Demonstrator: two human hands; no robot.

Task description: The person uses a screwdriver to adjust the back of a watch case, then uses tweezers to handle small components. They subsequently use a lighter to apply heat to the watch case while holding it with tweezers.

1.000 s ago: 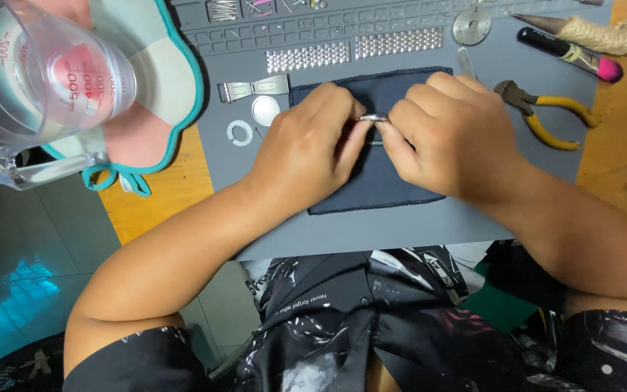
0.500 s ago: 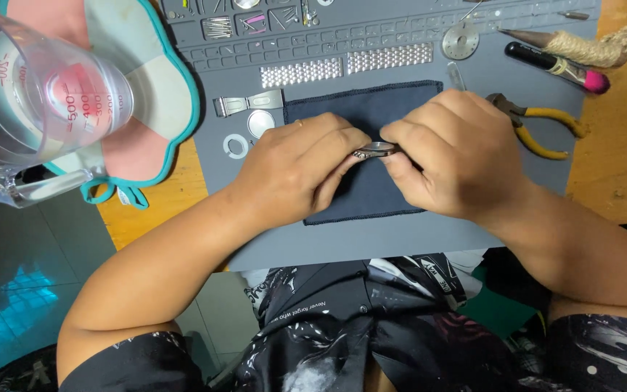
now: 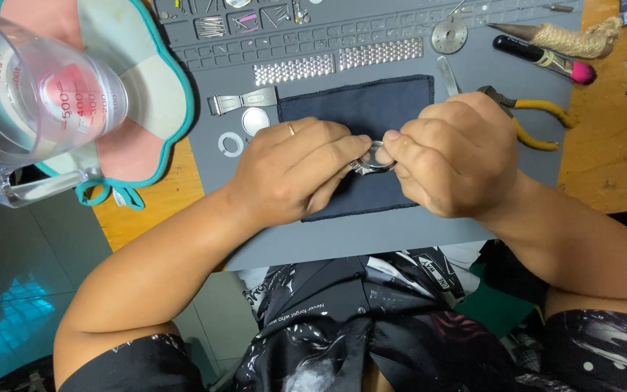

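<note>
The wooden surface (image 3: pixel 596 145) carries a grey mat (image 3: pixel 400 232) across most of its middle. At the mat's centre lies a dark cloth (image 3: pixel 342 105). Toward 12 o'clock sit two metal band strips (image 3: pixel 339 62) side by side, with a row of small compartments (image 3: pixel 248 22) beyond them holding tiny parts, too small to tell apart. At 10 o'clock of the cloth lie a clasp (image 3: pixel 242 100), a round disc (image 3: pixel 255 120) and a ring (image 3: pixel 231 144). At 1 o'clock rests a toothed disc (image 3: pixel 449 35); at 3 o'clock, yellow-handled pliers (image 3: pixel 527 120). Off the mat at 2 o'clock lie a twine-wrapped stick (image 3: pixel 575 40) and a pink-tipped tool (image 3: pixel 546 59). At 9 o'clock a teal-edged pad (image 3: pixel 146 94) lies on the wood.
</note>
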